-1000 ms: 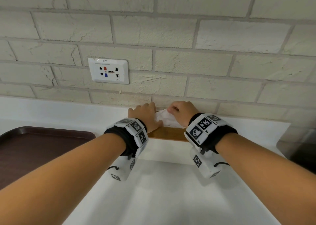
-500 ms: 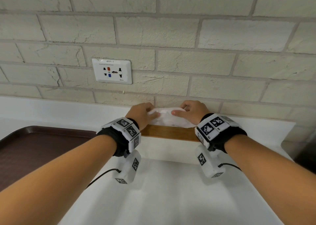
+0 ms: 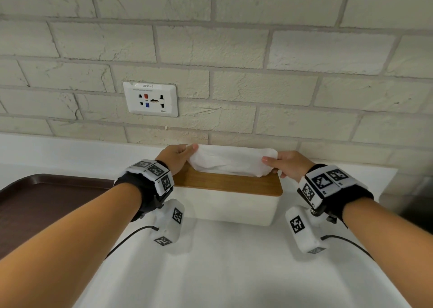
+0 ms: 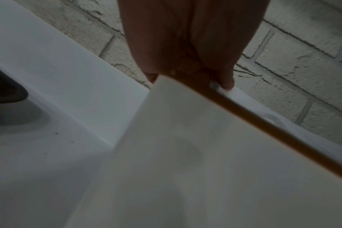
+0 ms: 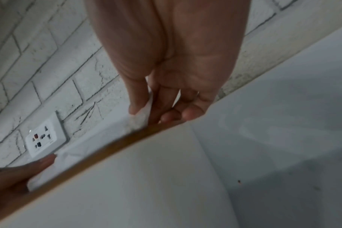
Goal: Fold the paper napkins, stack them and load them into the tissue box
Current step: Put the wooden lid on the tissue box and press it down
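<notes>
A white tissue box (image 3: 225, 207) with a wooden lid (image 3: 225, 182) stands on the white counter against the brick wall. A white napkin (image 3: 230, 161) sticks up out of the lid and is spread wide above it. My left hand (image 3: 179, 156) pinches the napkin's left end, and my right hand (image 3: 284, 163) pinches its right end. In the left wrist view the left hand (image 4: 221, 83) holds the napkin (image 4: 263, 108) just above the lid edge (image 4: 263, 125). The right wrist view has the right hand (image 5: 144, 111) gripping the napkin (image 5: 142, 118) over the lid (image 5: 107, 148).
A dark brown tray (image 3: 39, 204) lies on the counter to the left of the box. A white wall socket (image 3: 152, 99) sits on the brick wall above and left. The white counter (image 3: 222, 272) stretches in front of the box.
Both hands have moved apart, left hand leftward and right hand rightward, stretching the bunched napkin out wide above the lid. More of the box now shows.
</notes>
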`<action>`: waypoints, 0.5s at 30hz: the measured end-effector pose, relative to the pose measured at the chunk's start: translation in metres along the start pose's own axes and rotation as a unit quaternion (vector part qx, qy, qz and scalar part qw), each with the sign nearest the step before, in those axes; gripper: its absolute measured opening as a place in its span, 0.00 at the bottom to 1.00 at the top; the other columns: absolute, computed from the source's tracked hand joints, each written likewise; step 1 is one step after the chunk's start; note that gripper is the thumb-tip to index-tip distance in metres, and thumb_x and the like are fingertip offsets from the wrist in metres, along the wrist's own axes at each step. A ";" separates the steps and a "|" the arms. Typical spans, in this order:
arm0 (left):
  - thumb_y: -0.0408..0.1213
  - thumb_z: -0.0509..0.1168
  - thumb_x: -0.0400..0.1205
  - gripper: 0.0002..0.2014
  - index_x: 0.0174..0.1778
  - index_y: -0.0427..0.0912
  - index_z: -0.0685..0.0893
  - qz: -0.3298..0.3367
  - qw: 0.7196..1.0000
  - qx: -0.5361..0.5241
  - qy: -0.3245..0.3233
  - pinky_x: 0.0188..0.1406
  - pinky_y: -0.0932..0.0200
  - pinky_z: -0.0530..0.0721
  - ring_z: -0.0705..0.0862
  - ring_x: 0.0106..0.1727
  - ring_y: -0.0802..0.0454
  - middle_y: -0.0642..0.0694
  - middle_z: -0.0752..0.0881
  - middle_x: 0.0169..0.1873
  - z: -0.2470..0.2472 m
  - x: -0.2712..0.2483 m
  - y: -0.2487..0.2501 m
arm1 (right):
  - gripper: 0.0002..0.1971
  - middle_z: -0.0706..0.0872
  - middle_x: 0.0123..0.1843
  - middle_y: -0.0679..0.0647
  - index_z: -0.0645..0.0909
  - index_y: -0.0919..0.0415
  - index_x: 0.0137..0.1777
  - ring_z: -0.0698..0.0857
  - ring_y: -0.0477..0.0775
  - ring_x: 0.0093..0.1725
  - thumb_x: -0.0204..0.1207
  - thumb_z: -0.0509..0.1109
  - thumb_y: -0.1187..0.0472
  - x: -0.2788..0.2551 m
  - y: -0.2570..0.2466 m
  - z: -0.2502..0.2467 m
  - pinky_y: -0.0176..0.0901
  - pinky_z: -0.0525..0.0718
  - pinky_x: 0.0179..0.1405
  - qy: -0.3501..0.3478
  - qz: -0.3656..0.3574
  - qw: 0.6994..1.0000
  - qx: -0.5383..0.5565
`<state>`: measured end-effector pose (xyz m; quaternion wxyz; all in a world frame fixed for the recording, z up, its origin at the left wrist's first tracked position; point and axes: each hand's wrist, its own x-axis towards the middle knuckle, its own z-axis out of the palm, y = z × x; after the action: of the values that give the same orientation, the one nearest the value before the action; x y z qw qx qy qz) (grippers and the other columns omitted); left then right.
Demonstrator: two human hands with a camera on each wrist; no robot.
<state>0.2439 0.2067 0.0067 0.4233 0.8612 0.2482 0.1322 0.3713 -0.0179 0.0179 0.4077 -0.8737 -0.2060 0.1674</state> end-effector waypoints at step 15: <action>0.44 0.58 0.85 0.15 0.63 0.41 0.79 -0.022 0.995 -0.003 0.102 0.55 0.57 0.75 0.82 0.57 0.43 0.43 0.84 0.57 0.001 0.000 0.005 | 0.17 0.83 0.41 0.55 0.79 0.69 0.61 0.81 0.56 0.43 0.80 0.63 0.56 -0.007 -0.006 0.008 0.41 0.78 0.41 0.059 -0.015 0.998 0.004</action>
<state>0.2458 0.2028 0.0099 0.4010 0.8364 0.3084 0.2111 0.3604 -0.0125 0.0180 0.4255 -0.8770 -0.1939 0.1102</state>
